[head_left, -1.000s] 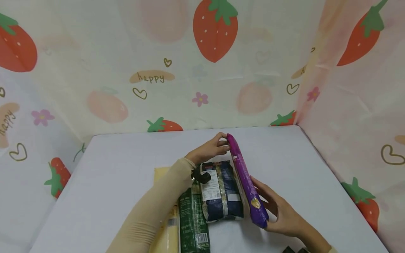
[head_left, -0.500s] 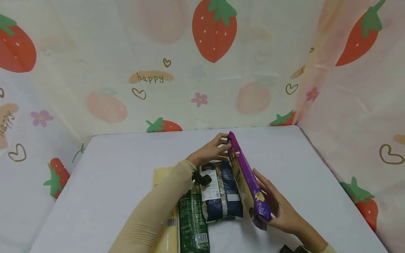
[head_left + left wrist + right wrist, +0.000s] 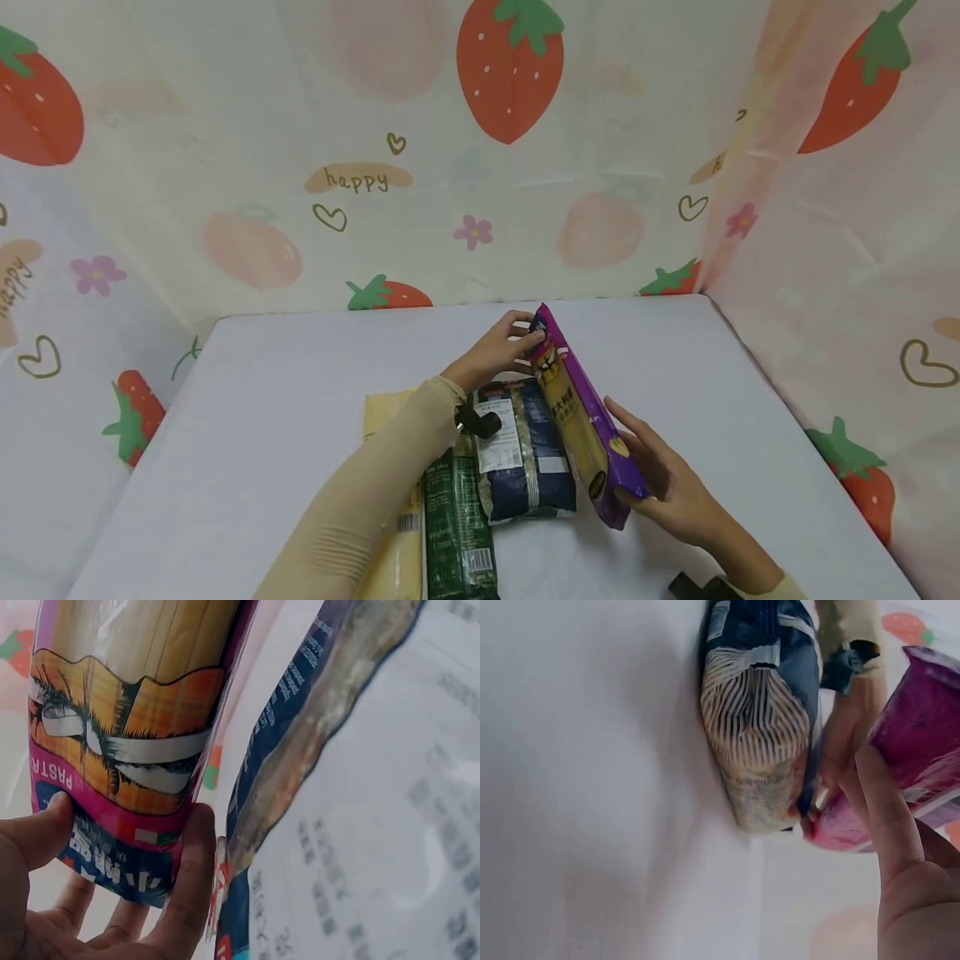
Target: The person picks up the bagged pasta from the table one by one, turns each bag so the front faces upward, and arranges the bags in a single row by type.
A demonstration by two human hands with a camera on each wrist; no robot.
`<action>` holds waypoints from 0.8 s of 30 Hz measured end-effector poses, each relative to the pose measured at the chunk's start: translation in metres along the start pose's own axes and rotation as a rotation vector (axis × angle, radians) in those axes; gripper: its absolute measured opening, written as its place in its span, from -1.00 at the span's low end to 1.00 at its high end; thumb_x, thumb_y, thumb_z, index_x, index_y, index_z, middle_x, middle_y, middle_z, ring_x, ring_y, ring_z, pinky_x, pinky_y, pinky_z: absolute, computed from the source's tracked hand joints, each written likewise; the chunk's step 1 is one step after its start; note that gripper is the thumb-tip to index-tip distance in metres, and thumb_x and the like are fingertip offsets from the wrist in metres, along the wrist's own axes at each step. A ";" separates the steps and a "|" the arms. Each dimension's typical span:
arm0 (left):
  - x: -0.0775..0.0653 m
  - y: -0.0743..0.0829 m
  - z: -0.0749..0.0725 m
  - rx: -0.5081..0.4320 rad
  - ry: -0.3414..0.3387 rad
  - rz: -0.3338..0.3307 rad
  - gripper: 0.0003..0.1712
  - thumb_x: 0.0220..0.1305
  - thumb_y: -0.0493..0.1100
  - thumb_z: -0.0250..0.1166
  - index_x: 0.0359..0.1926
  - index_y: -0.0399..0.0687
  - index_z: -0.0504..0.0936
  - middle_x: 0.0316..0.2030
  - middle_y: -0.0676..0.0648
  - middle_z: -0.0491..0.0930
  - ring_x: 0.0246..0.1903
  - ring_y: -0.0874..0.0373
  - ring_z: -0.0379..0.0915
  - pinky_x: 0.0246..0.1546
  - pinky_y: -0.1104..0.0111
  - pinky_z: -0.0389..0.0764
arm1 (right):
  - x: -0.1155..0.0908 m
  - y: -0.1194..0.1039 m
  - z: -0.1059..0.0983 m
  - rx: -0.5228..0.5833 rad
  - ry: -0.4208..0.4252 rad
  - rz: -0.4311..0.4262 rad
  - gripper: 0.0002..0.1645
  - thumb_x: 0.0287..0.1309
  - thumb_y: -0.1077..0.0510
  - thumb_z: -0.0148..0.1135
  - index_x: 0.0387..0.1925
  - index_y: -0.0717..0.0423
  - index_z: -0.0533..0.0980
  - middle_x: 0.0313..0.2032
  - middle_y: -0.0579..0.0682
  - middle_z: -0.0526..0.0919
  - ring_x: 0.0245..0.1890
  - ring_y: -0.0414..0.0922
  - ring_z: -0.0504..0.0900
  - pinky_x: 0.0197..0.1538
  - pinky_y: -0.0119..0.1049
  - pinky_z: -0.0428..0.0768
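Observation:
A purple pasta packet with a clear window is tilted over the right side of a navy packet. My left hand grips its far end, and the left wrist view shows the thumb on the printed face and fingers behind. At the near end my right hand holds the packet, thumb at the lower corner and fingers along its outer side. In the right wrist view a finger lies against the purple film. The navy packet carries a white label and lies on the white table.
Left of the navy packet lie a green spaghetti packet and a yellow packet, the latter partly under my left sleeve. Strawberry-print cloth walls stand behind and beside the table.
The purple packet has turned from edge-on so that its windowed face shows toward the left. Both hands keep hold of it, and its near end has risen slightly.

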State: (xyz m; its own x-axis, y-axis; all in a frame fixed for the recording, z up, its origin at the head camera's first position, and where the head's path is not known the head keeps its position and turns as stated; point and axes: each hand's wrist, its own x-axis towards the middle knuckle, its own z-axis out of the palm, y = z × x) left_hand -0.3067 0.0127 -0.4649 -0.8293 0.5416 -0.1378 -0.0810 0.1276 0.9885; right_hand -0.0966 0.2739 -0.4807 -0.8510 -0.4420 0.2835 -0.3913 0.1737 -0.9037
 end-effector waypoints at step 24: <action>-0.008 0.003 -0.016 -0.065 -0.034 0.030 -0.35 0.63 -0.23 0.25 0.60 0.04 0.28 0.50 -0.28 0.29 0.26 -0.26 0.58 0.38 -0.12 0.54 | -0.007 0.005 -0.002 0.104 0.047 -0.040 -0.01 0.39 0.59 0.11 0.71 0.24 -0.01 0.69 0.08 0.07 0.55 -0.25 0.33 0.42 -0.40 0.48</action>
State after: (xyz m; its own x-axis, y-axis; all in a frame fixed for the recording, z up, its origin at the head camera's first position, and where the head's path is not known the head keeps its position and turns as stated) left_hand -0.3093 -0.0042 -0.4598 -0.8129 0.5721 -0.1090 -0.0929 0.0574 0.9940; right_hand -0.0934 0.2800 -0.4869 -0.8519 -0.4046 0.3325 -0.3889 0.0635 -0.9191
